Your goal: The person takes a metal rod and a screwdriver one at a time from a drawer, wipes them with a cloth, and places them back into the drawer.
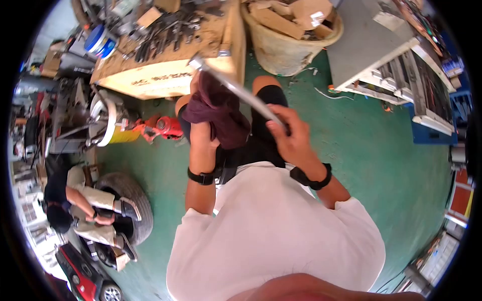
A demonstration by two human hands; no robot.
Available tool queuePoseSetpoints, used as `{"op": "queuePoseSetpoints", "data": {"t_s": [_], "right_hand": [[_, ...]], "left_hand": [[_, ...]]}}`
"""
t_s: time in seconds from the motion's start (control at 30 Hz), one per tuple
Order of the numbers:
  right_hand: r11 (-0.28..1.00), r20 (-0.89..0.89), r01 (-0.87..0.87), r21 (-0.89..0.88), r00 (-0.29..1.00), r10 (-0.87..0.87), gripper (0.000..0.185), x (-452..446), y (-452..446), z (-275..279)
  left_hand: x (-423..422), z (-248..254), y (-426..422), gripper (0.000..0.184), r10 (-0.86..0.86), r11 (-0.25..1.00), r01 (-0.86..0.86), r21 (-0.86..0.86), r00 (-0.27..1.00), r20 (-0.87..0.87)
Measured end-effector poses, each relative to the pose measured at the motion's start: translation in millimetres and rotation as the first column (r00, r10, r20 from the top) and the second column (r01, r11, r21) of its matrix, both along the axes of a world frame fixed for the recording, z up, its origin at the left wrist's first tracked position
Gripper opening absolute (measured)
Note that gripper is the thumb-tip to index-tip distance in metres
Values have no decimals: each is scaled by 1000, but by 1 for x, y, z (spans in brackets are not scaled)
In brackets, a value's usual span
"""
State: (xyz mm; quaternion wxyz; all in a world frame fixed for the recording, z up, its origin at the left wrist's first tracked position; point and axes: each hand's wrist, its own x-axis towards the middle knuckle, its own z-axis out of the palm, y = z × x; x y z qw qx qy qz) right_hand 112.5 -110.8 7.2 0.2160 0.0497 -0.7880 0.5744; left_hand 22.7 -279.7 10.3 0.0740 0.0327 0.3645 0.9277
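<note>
My right hand [292, 134] is closed around the lower end of a long silver bar-like wrench [236, 89]. Its shaft slants up to the left and ends in a short, thick, shiny head near the wooden box; the exact type of head is blurred. A dark maroon cloth [225, 118] hangs bunched beneath the shaft, over my lap. My left hand [203, 134] grips this cloth, with its fingers mostly hidden in the folds. Whether the cloth touches the wrench head, I cannot tell.
Ahead stands a wooden box [145, 83] with several sockets and metal tools on top. A bin of cardboard [281, 50] and a grey drawer cabinet [361, 40] are to the right. At left are a red jack [168, 127], a yellow-white bucket [123, 133], a tire [143, 205] and a seated person [75, 193].
</note>
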Motion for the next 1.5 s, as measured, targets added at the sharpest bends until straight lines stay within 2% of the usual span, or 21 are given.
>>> {"op": "queuePoseSetpoints", "data": {"t_s": [0.03, 0.1, 0.13, 0.17, 0.3, 0.37, 0.47, 0.5, 0.53, 0.6, 0.63, 0.8, 0.83, 0.9, 0.97, 1.1, 1.17, 1.2, 1.27, 1.43, 1.5], "right_hand": [[996, 54, -70, -56, 996, 74, 29, 2, -4, 1], [975, 200, -222, -26, 954, 222, 32, 7, -3, 9], [970, 186, -234, -66, 952, 243, 32, 7, -4, 4], [965, 163, -245, -95, 953, 257, 31, 8, -2, 5], [947, 260, -288, -140, 912, 316, 30, 16, 13, -5], [935, 250, -307, -176, 905, 344, 30, 19, 15, -8], [934, 271, -283, -217, 902, 336, 28, 21, 16, -8], [936, 267, -275, -220, 906, 329, 28, 22, 16, -8], [934, 282, -261, -244, 902, 326, 28, 22, 16, -10], [918, 265, -231, -321, 909, 322, 28, 17, 19, -13], [899, 236, -215, -381, 918, 320, 28, 16, 18, -17], [688, 248, -134, -714, 869, 428, 26, 28, 44, -8], [677, 246, -119, -727, 875, 418, 25, 33, 52, -9], [731, 325, -51, -681, 873, 364, 25, 49, 72, -3], [730, 300, -55, -681, 889, 347, 26, 64, 91, 2], [831, 276, -74, -551, 924, 265, 24, 79, 114, 5], [848, 303, -1, -530, 934, 190, 22, 84, 112, 4], [854, 309, 6, -521, 933, 182, 22, 85, 110, 0], [671, 223, 35, -740, 955, 196, 21, 84, 106, -13], [846, 210, -17, -533, 966, 152, 21, 88, 127, 1], [931, 252, -34, -364, 959, 134, 22, 90, 136, 6]], "left_hand": [[1, 9, 11, 54, -143, 987, 146, 66, 988, -58], [-2, 7, 17, 53, -139, 989, 142, 48, 989, -49], [-2, 7, 16, 53, -136, 983, 144, 113, 988, -72], [-7, 5, 20, 51, 15, 999, -10, 45, 995, -96], [-21, -2, 1, 44, -50, 974, 63, 218, 997, -64], [-17, -5, 9, 39, 20, 972, -21, 233, 1000, 8], [-12, -10, 18, 37, -64, 967, 52, 248, 997, 38], [-7, -9, 23, 37, -78, 970, 60, 234, 994, 71], [9, 7, 36, 40, -60, 998, 58, 31, 994, 87], [22, -23, 51, 44, -230, 970, 234, -67, 971, 58], [23, -23, 63, 48, -151, 961, 144, -238, 988, -13], [-3, -24, 66, 37, -270, 952, 260, 160, 962, 43], [-10, -25, 65, 39, -243, 965, 238, 108, 969, 36], [-9, -16, 69, 34, -143, 990, 142, 16, 981, 129], [-3, -12, 85, 38, -106, 985, 102, -137, 994, -27], [11, -8, 124, 40, -290, 954, 293, -61, 956, 54], [24, -19, 144, 48, -485, 870, 463, -171, 865, -129], [32, -21, 156, 47, -465, 852, 400, -338, 875, -134], [42, -14, 170, 41, -483, 852, 454, -259, 874, -58], [6, -3, 151, 35, -449, 890, 426, 160, 879, 161], [14, 16, 144, 34, -290, 957, 290, 20, 957, 11]]}}
